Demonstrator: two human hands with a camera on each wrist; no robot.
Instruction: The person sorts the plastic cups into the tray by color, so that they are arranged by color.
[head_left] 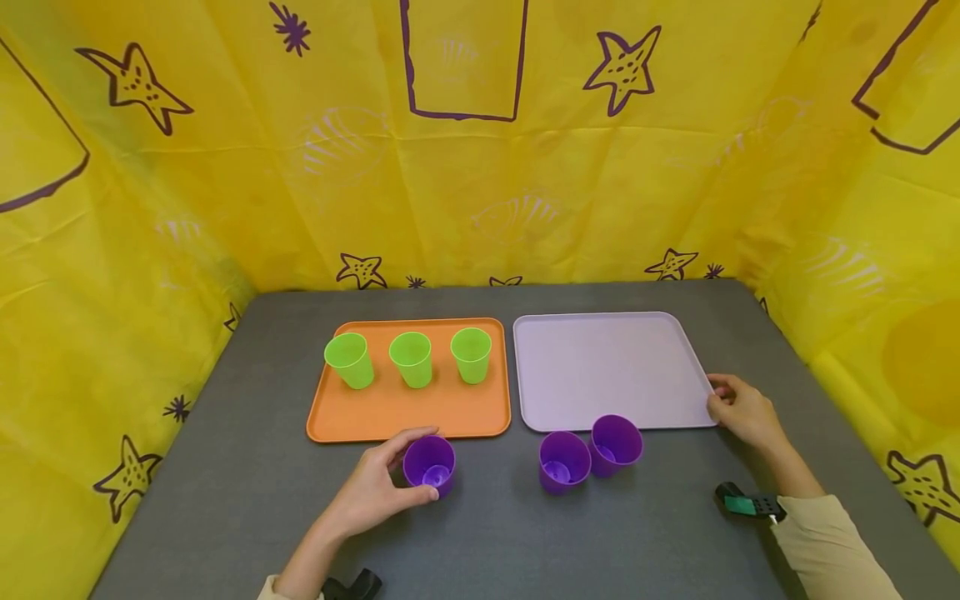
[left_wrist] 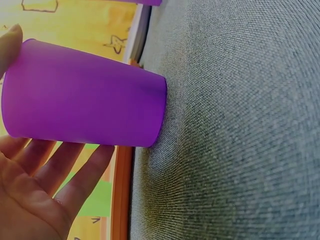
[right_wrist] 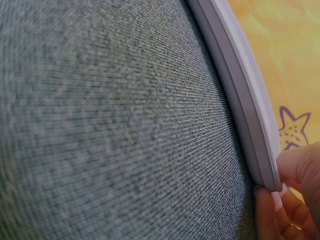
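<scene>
Head view: my left hand curls round a tapered purple plastic cup, upright at its right; my right hand pinches a lilac rectangular tray's near-right corner.

Could pass between lone cup and paired cups (over bare table); partly blocked by latter toward lilac tray.

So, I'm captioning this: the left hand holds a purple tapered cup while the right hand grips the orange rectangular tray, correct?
Wrong tray: the head view shows the right hand gripping the lavender rectangular tray. The rest is right.
</scene>
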